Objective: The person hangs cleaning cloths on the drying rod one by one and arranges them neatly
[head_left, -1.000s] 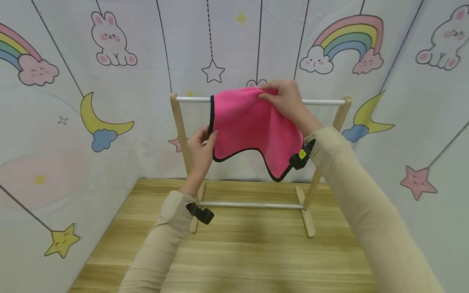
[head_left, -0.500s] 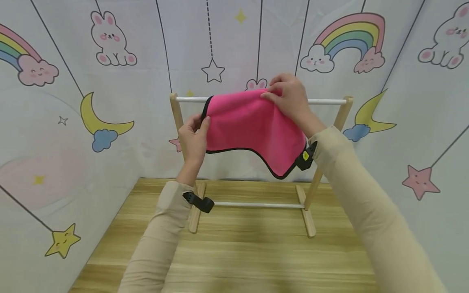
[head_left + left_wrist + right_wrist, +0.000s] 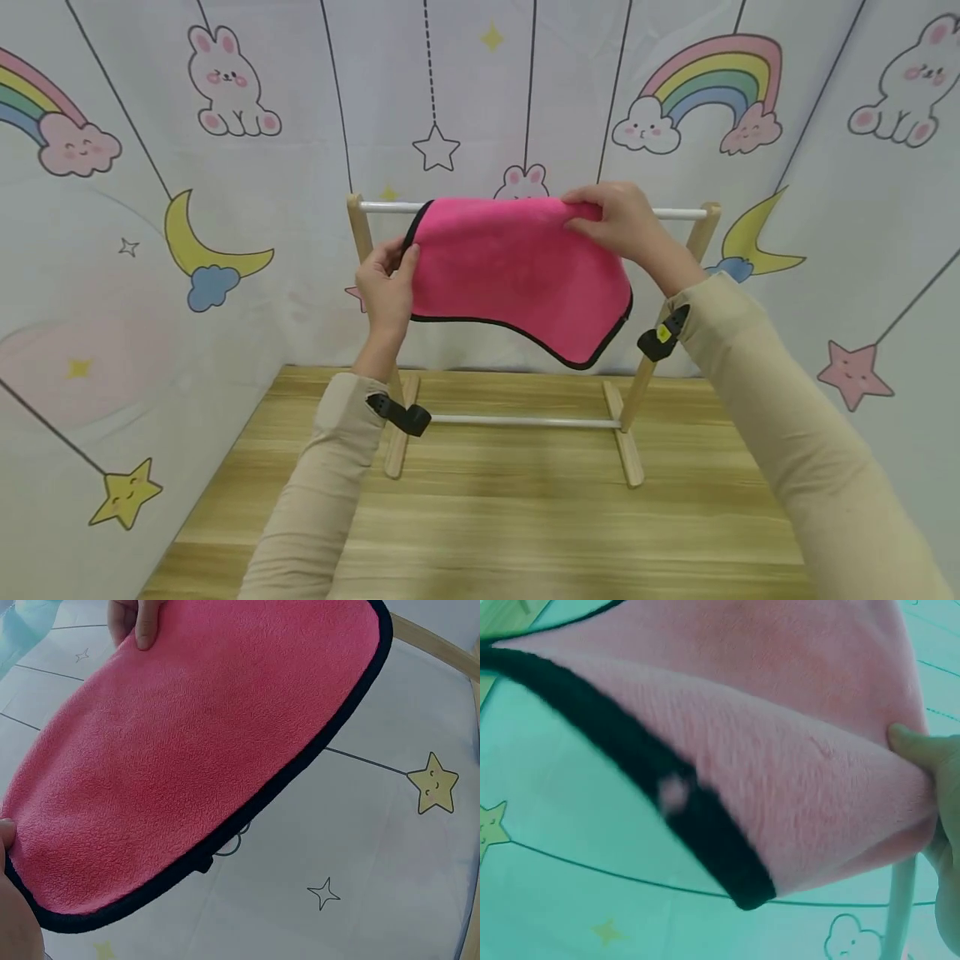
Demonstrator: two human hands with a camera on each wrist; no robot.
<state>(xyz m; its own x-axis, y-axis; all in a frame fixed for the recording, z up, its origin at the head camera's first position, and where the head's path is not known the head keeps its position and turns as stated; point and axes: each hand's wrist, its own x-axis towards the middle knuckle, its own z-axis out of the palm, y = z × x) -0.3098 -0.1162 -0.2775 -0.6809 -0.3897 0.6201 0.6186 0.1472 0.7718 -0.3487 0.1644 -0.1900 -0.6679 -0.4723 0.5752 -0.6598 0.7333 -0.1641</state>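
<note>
A pink plush towel (image 3: 510,267) with black edging hangs over the white top bar (image 3: 390,207) of a wooden rack. My left hand (image 3: 386,287) pinches its left black edge, thumb in front. At the upper right, my right hand (image 3: 618,221) pinches the cloth at bar height between thumb and fingers. Seen from the left wrist, the towel (image 3: 202,742) spreads fairly flat, its black border running diagonally. The right wrist view has the towel (image 3: 780,765) folding toward the right hand's thumb (image 3: 915,746). The towel's rear side is hidden in the head view.
The rack's wooden legs (image 3: 637,400) stand on a wood-grain tabletop (image 3: 495,517), joined low down by a white lower bar (image 3: 525,421). A white printed cloth backdrop (image 3: 300,100) encloses the back and sides. Small black cameras are strapped to both wrists.
My left hand has moved left and up with the towel's edge. My right hand has slid right and slightly down. The towel is stretched wider and its front fold has flattened.
</note>
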